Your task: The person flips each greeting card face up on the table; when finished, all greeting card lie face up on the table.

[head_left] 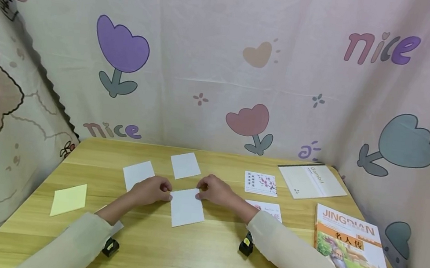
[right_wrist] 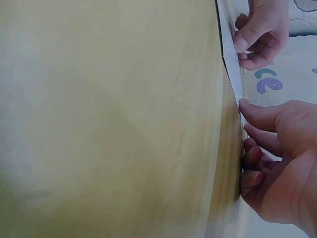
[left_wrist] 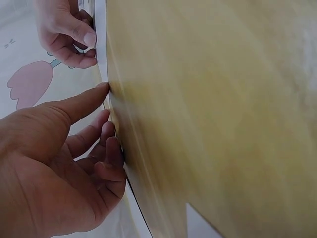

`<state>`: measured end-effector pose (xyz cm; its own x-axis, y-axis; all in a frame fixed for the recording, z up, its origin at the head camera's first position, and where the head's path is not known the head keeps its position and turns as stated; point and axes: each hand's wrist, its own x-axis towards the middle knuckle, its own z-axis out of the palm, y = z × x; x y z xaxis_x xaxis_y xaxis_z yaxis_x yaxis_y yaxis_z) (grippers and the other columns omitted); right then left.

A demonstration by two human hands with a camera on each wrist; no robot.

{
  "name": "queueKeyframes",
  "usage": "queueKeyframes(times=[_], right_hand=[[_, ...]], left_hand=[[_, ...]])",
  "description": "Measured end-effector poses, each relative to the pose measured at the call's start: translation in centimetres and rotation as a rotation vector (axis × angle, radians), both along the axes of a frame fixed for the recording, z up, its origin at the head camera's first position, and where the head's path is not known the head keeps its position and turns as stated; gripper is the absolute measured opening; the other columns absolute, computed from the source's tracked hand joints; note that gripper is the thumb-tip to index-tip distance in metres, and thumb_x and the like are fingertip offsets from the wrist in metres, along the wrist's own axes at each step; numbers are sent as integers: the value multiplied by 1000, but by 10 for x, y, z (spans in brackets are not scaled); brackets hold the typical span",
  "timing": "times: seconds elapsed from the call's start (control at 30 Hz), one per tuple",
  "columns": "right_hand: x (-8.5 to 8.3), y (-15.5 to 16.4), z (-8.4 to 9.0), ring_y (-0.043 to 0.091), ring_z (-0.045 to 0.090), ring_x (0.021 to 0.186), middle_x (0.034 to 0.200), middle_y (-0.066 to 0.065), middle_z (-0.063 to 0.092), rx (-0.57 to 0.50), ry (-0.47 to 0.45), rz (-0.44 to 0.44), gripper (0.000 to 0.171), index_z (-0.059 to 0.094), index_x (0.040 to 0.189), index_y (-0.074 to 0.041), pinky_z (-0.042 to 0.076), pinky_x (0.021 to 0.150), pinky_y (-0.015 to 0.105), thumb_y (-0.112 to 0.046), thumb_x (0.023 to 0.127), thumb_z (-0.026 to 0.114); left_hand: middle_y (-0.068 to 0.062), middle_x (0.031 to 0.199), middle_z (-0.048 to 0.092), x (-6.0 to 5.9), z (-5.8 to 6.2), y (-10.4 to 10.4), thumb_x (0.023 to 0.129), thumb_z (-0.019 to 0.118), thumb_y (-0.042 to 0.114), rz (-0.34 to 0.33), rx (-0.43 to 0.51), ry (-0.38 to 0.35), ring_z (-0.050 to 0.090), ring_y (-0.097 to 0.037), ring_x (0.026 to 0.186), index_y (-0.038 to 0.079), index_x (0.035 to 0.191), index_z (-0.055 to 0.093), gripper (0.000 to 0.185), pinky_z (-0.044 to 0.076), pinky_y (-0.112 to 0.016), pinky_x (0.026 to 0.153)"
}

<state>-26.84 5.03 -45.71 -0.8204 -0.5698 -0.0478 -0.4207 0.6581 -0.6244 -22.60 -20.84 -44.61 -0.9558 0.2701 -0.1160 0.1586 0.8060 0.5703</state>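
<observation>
A white square of paper lies near the middle of the wooden table, spanning the gap between both hands. My left hand pinches its upper left corner between thumb and curled fingers. At the upper right corner, my right hand grips the paper the same way. From the left wrist view, the paper appears as a thin strip, with the left thumb at its edge. The right wrist view shows the right thumb touching the paper's end. A second white square is partly covered by the left hand.
Another white square lies behind the hands. A yellow sheet is at the left. On the right are a blossom-printed card, a second card partly under the right arm, a notebook and an illustrated book. A printed curtain hangs behind.
</observation>
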Motion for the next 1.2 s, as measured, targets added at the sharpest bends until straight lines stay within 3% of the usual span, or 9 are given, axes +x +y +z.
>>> queueKeyframes(times=[0.27,0.5,0.73,0.87,1.1,1.2], right_hand=[[1,1,0,13,55,88,100,-1,62,-18,-27,-24,25,70,108,-8,50,79,28,-23,89,78],[3,2,1,14,55,87,98,-1,62,-29,-41,-43,25,67,107,-8,50,79,29,-21,89,78],[4,2,0,15,54,89,100,-2,62,-40,-27,-25,27,68,115,-9,49,79,29,-22,92,75],[4,3,-1,13,55,86,97,-4,62,-56,-33,-22,21,69,110,-12,49,76,27,-22,93,74],[6,8,-1,14,61,69,87,3,64,-262,-207,-35,16,66,110,-4,54,64,27,-10,95,69],[7,11,1,16,63,66,85,6,64,-332,-244,-29,18,65,113,0,56,63,29,-7,96,67]], left_hand=[[2,95,64,-2,-1,2,86,79,30,-9,6,-3,55,-15,86,13,103,70,25,45,-39,79],[1,96,64,-4,-1,5,87,78,25,-24,15,-5,54,-15,87,12,103,69,23,45,-39,81],[-2,94,61,-2,1,5,89,76,20,-54,51,-28,53,-16,84,8,104,62,24,43,-34,77],[-2,93,60,-1,1,6,89,75,16,-53,70,-46,53,-16,83,6,104,59,24,42,-33,76],[-2,94,61,1,1,8,90,75,16,-37,90,-52,53,-16,82,6,106,59,24,42,-32,75],[-4,96,61,1,1,9,91,74,14,-40,157,-70,53,-16,81,4,108,58,25,44,-30,72]])
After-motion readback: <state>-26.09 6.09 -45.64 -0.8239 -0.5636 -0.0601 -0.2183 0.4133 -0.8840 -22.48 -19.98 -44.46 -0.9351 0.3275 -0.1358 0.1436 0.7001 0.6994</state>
